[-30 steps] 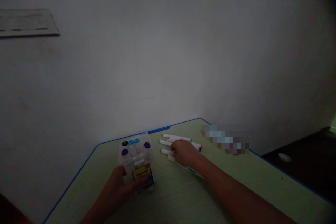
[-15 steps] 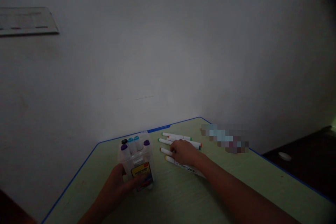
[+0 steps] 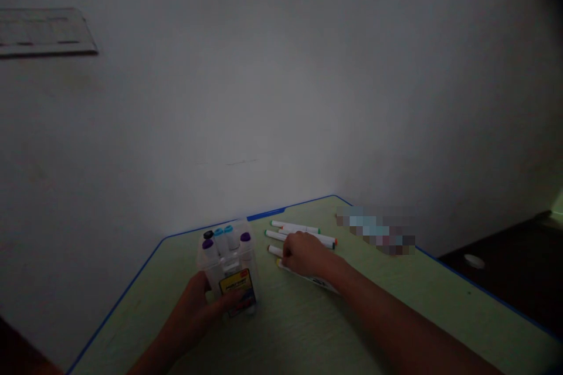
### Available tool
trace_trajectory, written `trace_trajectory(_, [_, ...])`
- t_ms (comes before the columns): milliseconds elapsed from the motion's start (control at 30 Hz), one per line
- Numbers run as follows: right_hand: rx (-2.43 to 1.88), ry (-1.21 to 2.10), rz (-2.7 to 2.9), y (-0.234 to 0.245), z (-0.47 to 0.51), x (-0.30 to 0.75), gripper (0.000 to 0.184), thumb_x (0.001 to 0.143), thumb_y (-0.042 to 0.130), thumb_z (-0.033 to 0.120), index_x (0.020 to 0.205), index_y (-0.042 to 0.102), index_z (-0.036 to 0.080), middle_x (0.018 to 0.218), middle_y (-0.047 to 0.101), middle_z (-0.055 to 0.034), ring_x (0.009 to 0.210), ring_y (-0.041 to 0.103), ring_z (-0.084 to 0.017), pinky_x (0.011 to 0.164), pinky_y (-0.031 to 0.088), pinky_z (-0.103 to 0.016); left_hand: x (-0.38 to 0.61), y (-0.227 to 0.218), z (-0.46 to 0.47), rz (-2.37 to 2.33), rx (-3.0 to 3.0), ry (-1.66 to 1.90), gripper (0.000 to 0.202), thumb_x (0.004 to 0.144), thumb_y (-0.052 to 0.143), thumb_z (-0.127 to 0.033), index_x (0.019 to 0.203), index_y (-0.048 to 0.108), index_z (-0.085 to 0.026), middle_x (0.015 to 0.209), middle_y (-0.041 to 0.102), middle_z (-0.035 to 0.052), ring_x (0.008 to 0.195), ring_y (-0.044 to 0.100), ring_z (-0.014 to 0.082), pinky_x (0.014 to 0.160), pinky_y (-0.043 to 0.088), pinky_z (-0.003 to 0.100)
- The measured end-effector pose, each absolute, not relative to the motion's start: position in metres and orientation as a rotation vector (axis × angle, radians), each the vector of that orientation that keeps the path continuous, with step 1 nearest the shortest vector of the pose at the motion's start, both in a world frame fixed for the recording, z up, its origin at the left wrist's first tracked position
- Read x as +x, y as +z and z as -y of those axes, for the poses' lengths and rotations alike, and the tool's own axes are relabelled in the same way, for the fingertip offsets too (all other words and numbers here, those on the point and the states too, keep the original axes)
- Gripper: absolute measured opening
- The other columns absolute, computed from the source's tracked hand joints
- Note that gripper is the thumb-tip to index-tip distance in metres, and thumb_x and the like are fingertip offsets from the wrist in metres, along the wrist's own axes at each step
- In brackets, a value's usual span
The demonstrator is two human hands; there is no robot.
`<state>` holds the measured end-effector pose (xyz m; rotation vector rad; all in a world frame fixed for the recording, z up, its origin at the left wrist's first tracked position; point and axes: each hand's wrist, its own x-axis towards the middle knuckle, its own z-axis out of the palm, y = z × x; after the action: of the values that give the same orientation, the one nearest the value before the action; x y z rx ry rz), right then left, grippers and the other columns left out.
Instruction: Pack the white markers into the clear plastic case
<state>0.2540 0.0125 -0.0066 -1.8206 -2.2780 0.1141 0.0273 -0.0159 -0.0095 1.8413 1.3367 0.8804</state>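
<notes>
Clear plastic marker case (image 3: 229, 263) upright, w/ loose markers (image 3: 294, 227) beside.

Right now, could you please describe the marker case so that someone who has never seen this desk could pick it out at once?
On the green desk with a blue edge, find the clear plastic case of upright markers, capped purple, blue and black, with a yellow label. Unlike the loose markers to its right, it is held in the left hand.
</notes>
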Motion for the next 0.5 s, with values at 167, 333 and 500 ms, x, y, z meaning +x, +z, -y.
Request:
trace_trajectory(167, [-1.837, 0.08, 2.362, -0.008, -0.008, 0.25, 0.028, 0.07, 0.055, 0.036, 0.082, 0.067, 0.014, 0.081, 0.064, -0.0127, 0.077, 0.059, -0.022, 0.063, 0.042, -0.028, 0.028, -0.009, 0.015, -1.35, 1.824, 0.878, 0.041, 0.061, 0.063, -0.041, 0.092, 0.062, -0.014, 0.089, 0.068, 0.0085, 0.082, 0.063, 0.0262, 0.072, 0.05, 0.037])
trace_trajectory(333, [-1.811, 0.069, 2.43, -0.01, -0.006, 0.247, 0.032, 0.07, 0.054, 0.037, 0.09, 0.065, 0.014, 0.087, 0.064, -0.0146, 0.083, 0.058, -0.024, 0.065, 0.043, -0.03, 0.026, -0.015, 0.01, -1.317, 1.817, 0.825, 0.042, 0.063, 0.063, -0.041, 0.096, 0.058, -0.015, 0.095, 0.066, 0.0079, 0.087, 0.062, 0.0246, 0.076, 0.049, 0.036])
trace_trajectory(500, [-1.758, 0.028, 2.436, -0.014, -0.006, 0.245, 0.03, 0.07, 0.051, 0.033, 0.09, 0.065, 0.015, 0.082, 0.065, -0.014, 0.078, 0.06, -0.025, 0.061, 0.043, -0.03, 0.023, -0.019, 0.008, -1.323, 1.807, 0.808, 0.043, 0.064, 0.061, -0.044, 0.096, 0.056, -0.014, 0.096, 0.066, 0.0091, 0.088, 0.061, 0.0258, 0.077, 0.049, 0.038])
